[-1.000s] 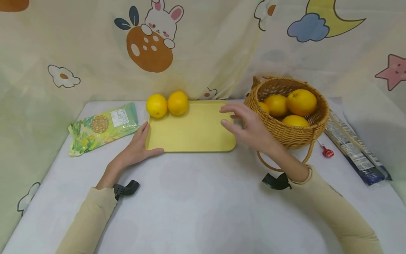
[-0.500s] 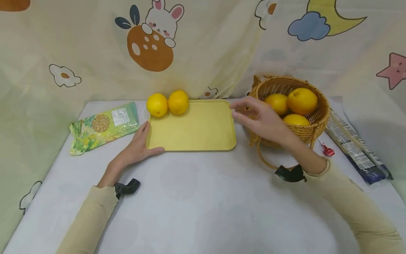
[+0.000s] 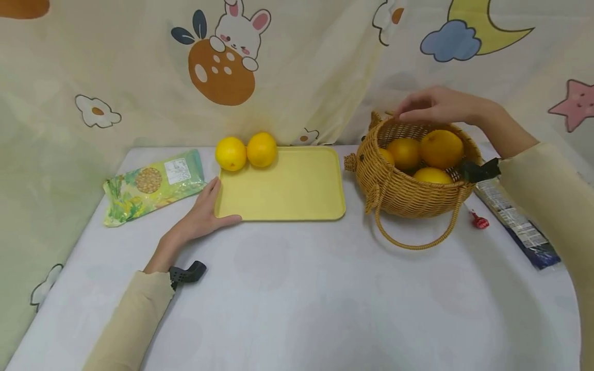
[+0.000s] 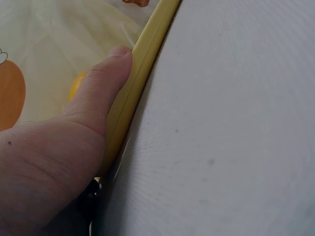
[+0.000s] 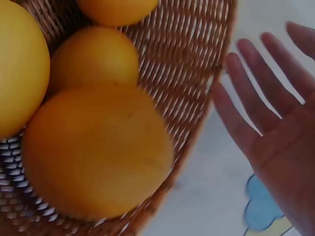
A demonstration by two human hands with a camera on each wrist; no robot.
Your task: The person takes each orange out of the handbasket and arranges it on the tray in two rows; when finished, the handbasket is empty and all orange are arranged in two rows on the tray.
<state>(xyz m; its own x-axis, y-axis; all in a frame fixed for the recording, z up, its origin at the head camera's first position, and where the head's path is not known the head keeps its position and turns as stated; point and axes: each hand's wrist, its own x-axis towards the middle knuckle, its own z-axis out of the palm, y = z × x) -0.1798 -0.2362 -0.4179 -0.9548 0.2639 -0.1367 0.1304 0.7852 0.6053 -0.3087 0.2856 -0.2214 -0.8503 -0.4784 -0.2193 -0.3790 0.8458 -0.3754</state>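
My left hand (image 3: 201,214) rests at the left front corner of a yellow tray (image 3: 297,190), fingers along its left side and thumb along the front edge. In the left wrist view the straight thumb (image 4: 101,81) lies against the tray's rim (image 4: 142,59). Two oranges (image 3: 231,153) sit side by side at the tray's far left corner. My right hand (image 3: 438,105), holding nothing, is over the far rim of a wicker basket (image 3: 413,198). Its fingers are spread beside the rim in the right wrist view. Several oranges (image 5: 98,152) lie in the basket.
Left of the tray lies a green food packet (image 3: 153,185). A red lollipop (image 3: 479,221) and a long dark-and-silver packet (image 3: 520,221) are right of the basket. The basket's handle (image 3: 415,247) droops onto the table in front. A printed cloth (image 3: 315,67) hangs behind.
My right hand has moved from the tray's right side, back and right, to the basket's far rim. The left hand stays at the tray corner.
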